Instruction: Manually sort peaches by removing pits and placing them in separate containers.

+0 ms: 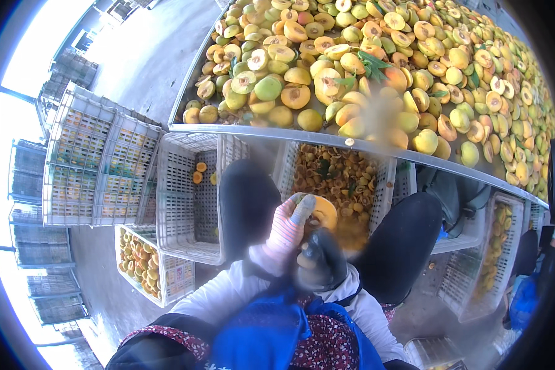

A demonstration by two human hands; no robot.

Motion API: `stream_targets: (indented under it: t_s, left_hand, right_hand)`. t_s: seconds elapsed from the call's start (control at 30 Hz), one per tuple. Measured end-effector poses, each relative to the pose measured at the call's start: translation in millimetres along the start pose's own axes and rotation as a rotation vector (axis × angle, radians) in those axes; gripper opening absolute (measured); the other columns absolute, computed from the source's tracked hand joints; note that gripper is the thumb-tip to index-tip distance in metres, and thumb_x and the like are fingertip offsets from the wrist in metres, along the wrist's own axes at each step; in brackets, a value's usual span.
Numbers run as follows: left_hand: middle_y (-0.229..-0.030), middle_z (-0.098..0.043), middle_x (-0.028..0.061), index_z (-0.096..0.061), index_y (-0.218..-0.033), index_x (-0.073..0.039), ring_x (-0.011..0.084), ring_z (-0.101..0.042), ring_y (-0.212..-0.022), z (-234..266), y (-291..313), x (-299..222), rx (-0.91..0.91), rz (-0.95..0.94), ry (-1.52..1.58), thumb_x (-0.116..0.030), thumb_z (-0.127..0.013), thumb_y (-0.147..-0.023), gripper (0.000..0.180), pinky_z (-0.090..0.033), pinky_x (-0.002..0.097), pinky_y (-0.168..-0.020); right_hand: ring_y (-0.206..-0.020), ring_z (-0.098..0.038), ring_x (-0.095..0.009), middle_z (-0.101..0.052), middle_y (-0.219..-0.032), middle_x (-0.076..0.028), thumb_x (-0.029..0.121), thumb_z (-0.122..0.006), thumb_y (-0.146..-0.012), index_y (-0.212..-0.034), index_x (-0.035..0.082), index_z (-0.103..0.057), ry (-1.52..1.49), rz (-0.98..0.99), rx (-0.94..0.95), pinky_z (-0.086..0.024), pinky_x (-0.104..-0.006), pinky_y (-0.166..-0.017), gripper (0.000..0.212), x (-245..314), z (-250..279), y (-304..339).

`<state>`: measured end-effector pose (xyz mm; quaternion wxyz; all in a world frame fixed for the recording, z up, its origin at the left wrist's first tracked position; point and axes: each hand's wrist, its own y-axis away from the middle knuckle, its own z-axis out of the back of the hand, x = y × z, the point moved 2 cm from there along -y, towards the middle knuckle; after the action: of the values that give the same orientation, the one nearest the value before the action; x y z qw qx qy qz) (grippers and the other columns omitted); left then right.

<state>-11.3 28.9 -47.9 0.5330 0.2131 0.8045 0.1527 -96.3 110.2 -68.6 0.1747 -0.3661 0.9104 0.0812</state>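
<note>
In a striped glove with grey fingertips, my left hand (285, 228) pinches a halved yellow peach (324, 209) between thumb and fingers. The cut face with its brown pit cavity is turned partly towards my right hand (322, 264). That hand wears a dark glove and is curled closed just below the peach half. Anything inside its fingers is hidden. Beneath both hands, between my knees, stands a pale plastic crate (383, 196) filled with small brownish-orange pieces (333, 169), some with green leaves among them.
A metal-edged table (277, 132) ahead bears a heap of halved peaches (413, 55) and some leaves. At left are a nearly bare crate (188, 191), a crate of halves (139, 262) and stacked crates (95, 160). Another fruit crate (475, 265) stands right, near a person in blue (525, 302).
</note>
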Motion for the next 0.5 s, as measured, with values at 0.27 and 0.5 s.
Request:
stream_targets:
  t_s: [0.27,0.5]
  left_hand:
    - [-0.08,-0.064,0.0046,-0.059,-0.1,0.0,0.0092,-0.06,-0.065,-4,-4,5,-0.051,-0.013,-0.046,-0.028,-0.062,-0.089,0.03,-0.047,0.0213,-0.058]
    - [-0.096,-0.063,0.005,-0.055,-0.112,0.0,0.0101,-0.06,-0.084,5,-13,-23,0.433,0.214,-0.263,-0.039,-0.066,-0.085,0.049,-0.048,0.0228,-0.075]
  right_hand:
    - [-0.035,-0.029,-0.006,-0.033,-0.049,0.004,0.048,-0.032,-0.098,-0.076,0.007,-0.05,0.076,0.018,-0.008,-0.023,-0.0204,-0.031,0.05,2,0,2]
    - [-0.041,-0.034,-0.008,-0.039,-0.059,0.001,0.051,-0.037,-0.096,-0.093,0.009,-0.054,0.047,-0.063,0.111,-0.028,-0.0207,-0.034,0.046,6,-1,7]
